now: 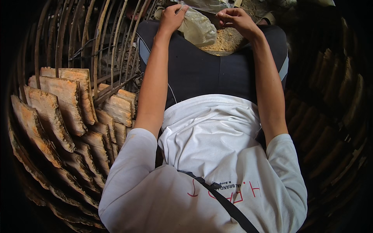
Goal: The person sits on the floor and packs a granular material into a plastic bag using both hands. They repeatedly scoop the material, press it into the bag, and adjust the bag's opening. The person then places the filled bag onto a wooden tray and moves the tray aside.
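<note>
At the top of the head view, my left hand pinches the edge of a translucent plastic bag between thumb and fingers. The bag hangs between my knees, crumpled, its contents not clear. My right hand is just right of the bag, with thumb and fingertips drawn together. Whether something small sits between them cannot be made out. Below the hands lies yellowish-brown crumbly material, partly hidden by the bag and my legs. Another clear plastic sheet or bag shows at the top edge.
Rough-edged flat slabs stand in overlapping rows to my left. Thin upright wooden sticks rise behind them, with a dark cord tied across some. More slabs stand in deep shadow to my right. Dark trousers cover my spread legs.
</note>
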Motion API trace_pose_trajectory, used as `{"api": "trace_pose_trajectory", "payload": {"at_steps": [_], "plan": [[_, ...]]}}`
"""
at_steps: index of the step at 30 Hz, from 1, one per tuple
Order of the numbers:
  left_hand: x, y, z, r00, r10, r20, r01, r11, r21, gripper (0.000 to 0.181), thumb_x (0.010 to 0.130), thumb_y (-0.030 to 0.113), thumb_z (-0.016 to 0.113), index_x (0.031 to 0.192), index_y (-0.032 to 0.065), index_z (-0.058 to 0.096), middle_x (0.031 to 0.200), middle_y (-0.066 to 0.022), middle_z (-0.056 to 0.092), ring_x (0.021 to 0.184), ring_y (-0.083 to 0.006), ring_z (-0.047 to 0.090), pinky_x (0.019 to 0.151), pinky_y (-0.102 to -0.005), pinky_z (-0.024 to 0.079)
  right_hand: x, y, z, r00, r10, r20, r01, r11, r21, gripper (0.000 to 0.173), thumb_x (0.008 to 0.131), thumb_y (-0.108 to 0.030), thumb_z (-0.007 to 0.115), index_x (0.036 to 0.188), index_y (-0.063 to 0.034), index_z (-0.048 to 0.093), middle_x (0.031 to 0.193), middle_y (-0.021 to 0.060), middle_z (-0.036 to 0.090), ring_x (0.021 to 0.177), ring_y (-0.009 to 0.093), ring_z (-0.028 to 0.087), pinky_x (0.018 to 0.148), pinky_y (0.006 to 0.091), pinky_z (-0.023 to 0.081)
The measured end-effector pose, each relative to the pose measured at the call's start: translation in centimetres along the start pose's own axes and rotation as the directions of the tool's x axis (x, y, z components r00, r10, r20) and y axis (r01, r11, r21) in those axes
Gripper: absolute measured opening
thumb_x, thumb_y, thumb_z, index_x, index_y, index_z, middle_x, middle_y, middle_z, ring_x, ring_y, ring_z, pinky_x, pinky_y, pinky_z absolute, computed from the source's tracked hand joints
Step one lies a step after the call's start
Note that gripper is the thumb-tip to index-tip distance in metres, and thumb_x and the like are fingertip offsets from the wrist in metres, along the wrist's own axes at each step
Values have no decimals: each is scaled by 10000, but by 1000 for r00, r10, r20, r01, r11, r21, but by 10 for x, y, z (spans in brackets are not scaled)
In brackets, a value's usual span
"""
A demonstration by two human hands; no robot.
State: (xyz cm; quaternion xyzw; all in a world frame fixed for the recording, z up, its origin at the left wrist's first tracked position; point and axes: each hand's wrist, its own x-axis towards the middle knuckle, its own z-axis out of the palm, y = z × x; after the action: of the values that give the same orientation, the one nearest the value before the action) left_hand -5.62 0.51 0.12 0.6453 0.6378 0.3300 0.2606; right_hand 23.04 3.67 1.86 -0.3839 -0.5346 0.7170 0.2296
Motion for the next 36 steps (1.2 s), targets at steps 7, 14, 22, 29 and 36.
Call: {"api": "trace_pose_trajectory", "payload": {"at_steps": [7,14,22,29,36], "plan": [[2,-11,1,999,18,-47,-20,999,-46,386,996,420,656,965,38,709,747,-87,673,703,-209,618,706,-370,489,-7,-13,9,999,34,-16,-34,999,38,315,1062,-304,609,1094,-13,725,858,3,715,845,110,685,856,325,576],[9,-29,1,995,-83,60,89,991,-99,390,1004,429,659,1037,49,745,802,-51,720,770,-151,646,740,-353,509,-8,14,12,986,-64,-155,-83,612,-786,273,820,-117,669,1066,-95,784,971,178,757,978,348,721,852,408,559],[-3,4,14,968,12,250,31,985,-167,399,1003,260,668,1357,77,665,1232,-118,731,1064,-179,663,936,-308,515,5,33,15,914,-402,-48,204,558,-805,689,719,24,751,1377,-131,617,1145,154,722,1073,358,694,914,404,579],[-13,27,17,906,127,404,8,949,-315,517,897,-20,527,1323,199,723,1027,-61,768,779,-94,620,768,-273,524,6,13,29,935,-348,-63,180,623,-761,533,787,-126,819,1302,-162,688,1083,139,742,1049,335,703,875,428,563],[-9,28,10,904,86,420,31,964,-264,561,857,-51,496,1308,188,730,1053,-24,764,766,-81,580,742,-271,509,3,24,21,992,-119,-34,15,391,-920,415,760,-282,854,1125,-115,748,1052,161,755,975,373,715,872,470,561]]}}
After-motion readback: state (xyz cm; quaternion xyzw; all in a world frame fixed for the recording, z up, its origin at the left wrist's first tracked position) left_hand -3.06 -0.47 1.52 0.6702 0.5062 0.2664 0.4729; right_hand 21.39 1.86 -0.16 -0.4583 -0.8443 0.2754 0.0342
